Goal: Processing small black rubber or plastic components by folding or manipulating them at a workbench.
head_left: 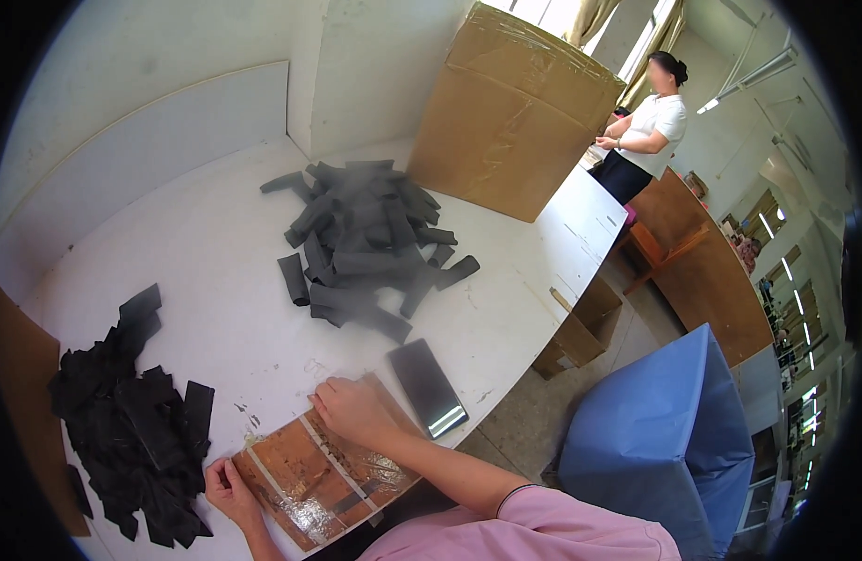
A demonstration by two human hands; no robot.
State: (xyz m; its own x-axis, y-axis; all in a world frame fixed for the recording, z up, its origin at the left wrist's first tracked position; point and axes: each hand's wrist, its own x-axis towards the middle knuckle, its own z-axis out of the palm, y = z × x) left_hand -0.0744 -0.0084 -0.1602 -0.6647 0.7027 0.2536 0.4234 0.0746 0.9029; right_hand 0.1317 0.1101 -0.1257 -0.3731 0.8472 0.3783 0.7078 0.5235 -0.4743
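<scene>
Tape-covered brown board (pixel 286 463) at near edge of white surface (pixel 207 243). Left hand (pixel 229 491) curled at its left edge, right hand (pixel 351 411) over its far side; hands apart, can't tell if either pinches anything. No fabric piece visible on board. Black fabric strips (pixel 150 416) piled left, dark fabric tubes (pixel 375 264) heaped farther back: probably partway, can't tell which pile is finished. Phone (pixel 428 385) right of board.

Far strip pile (pixel 361 262) partly blurred; right hand (pixel 354 411) hiding part of taped board (pixel 295 458); pink shirt (pixel 553 533) cut off below.
</scene>
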